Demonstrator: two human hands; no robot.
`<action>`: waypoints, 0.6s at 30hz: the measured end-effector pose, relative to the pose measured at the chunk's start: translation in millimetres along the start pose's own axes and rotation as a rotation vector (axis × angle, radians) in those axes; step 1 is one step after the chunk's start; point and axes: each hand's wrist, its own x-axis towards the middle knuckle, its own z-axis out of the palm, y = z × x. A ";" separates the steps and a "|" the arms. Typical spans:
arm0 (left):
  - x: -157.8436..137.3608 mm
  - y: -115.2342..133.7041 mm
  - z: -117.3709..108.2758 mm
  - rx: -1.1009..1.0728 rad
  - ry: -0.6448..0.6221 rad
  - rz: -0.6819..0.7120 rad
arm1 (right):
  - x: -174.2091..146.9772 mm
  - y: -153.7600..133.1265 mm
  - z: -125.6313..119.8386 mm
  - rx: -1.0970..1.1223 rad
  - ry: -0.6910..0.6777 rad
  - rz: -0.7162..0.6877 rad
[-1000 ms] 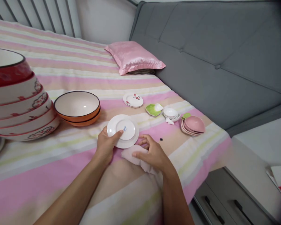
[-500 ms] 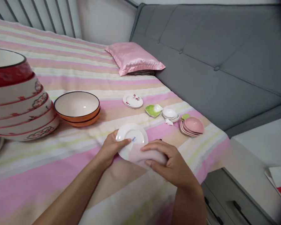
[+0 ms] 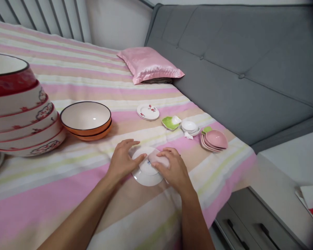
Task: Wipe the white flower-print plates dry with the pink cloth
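A white plate [image 3: 146,179] sits underside up on the bed [image 3: 130,211], its blue mark showing; a bunched pale-pink cloth [image 3: 156,158] partly covers the plate.

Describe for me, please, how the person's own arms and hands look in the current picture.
Both the left hand and the right hand are bare, with no gloves. The left forearm and right forearm are slim, and no sleeve, watch or bracelet shows on either. Fingernail details are too small to tell.
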 end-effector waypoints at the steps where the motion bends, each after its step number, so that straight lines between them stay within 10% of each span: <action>1: 0.1 -0.8 -1.4 -0.037 -0.059 -0.006 | -1.2 -3.4 1.6 -0.041 0.021 -0.001; 7: -3.8 -4.9 -11.7 -0.008 -0.498 -0.017 | -3.7 -13.1 12.8 -0.167 0.067 -0.140; 18: -5.4 -1.2 -11.6 0.159 -0.593 0.029 | -1.1 -12.2 40.3 -0.180 0.159 -0.311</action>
